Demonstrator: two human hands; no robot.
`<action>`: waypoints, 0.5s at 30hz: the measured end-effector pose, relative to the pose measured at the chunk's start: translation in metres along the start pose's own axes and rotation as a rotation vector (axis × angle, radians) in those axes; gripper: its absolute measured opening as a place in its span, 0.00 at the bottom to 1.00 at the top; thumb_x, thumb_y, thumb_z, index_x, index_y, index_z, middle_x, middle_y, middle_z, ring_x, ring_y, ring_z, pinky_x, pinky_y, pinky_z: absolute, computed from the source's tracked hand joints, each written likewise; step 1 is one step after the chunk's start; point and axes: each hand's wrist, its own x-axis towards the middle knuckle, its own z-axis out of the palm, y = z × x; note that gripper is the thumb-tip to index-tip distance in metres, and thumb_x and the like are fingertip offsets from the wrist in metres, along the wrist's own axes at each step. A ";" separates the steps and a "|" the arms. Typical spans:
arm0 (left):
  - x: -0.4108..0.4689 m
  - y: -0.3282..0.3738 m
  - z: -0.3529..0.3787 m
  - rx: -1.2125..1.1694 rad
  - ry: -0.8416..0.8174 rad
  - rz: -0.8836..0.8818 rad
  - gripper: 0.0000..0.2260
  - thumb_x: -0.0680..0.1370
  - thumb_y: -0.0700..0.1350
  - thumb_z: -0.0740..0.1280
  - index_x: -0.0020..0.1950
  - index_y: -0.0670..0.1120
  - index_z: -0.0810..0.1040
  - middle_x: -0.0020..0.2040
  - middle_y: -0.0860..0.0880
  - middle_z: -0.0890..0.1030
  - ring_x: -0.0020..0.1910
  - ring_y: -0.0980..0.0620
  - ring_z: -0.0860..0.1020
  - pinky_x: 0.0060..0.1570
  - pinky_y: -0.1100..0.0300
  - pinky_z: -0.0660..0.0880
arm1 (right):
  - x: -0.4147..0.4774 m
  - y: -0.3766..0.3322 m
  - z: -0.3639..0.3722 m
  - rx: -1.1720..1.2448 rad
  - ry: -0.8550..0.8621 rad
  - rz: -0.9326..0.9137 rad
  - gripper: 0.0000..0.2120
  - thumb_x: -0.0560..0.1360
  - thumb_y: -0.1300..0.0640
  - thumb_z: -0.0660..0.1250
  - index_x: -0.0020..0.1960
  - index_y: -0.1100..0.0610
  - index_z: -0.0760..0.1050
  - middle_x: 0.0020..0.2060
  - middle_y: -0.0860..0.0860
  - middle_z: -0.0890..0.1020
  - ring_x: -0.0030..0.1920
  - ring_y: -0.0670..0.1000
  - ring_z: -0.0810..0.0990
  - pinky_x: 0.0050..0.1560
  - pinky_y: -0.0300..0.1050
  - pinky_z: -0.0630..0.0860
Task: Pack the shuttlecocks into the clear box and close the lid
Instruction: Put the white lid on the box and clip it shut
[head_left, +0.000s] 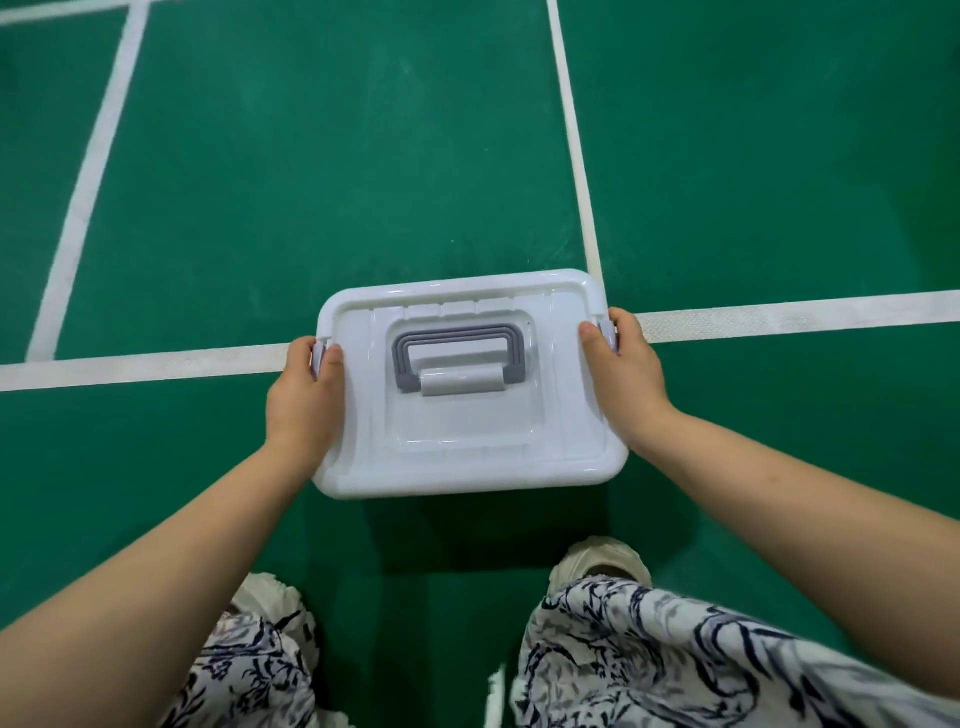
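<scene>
The box (467, 457) stands on the green court floor with its white lid on top, so its inside and any shuttlecocks are hidden. A grey folding handle (456, 358) lies flat in the lid's recess. My left hand (304, 400) grips the lid's left end, thumb on top and fingers over the grey side latch (318, 356). My right hand (626, 374) grips the right end the same way, fingers wrapped over the right latch (607, 332).
White court lines (779, 317) cross the green floor (337, 182) beside and behind the box. My feet in white shoes (605, 561) and patterned trouser legs (649, 654) are just in front of the box, near the bottom edge.
</scene>
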 end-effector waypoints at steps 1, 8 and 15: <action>0.000 0.000 0.000 -0.020 -0.001 0.000 0.13 0.80 0.50 0.54 0.60 0.46 0.70 0.48 0.46 0.74 0.45 0.45 0.71 0.45 0.57 0.64 | 0.001 0.001 0.000 0.013 -0.006 -0.005 0.09 0.79 0.52 0.57 0.57 0.54 0.69 0.44 0.50 0.76 0.45 0.53 0.74 0.42 0.45 0.70; 0.006 -0.005 0.000 -0.099 -0.024 0.000 0.12 0.79 0.49 0.55 0.58 0.45 0.70 0.56 0.43 0.75 0.51 0.45 0.72 0.50 0.54 0.66 | 0.003 0.002 0.001 -0.125 0.016 -0.053 0.15 0.80 0.52 0.56 0.61 0.60 0.70 0.59 0.57 0.73 0.59 0.56 0.71 0.59 0.47 0.66; 0.004 -0.001 -0.001 0.122 0.040 0.127 0.15 0.80 0.46 0.55 0.62 0.40 0.68 0.62 0.39 0.71 0.59 0.41 0.70 0.53 0.53 0.65 | 0.001 0.003 0.002 -0.239 0.063 -0.143 0.18 0.80 0.54 0.56 0.67 0.60 0.66 0.64 0.57 0.69 0.65 0.55 0.67 0.65 0.46 0.63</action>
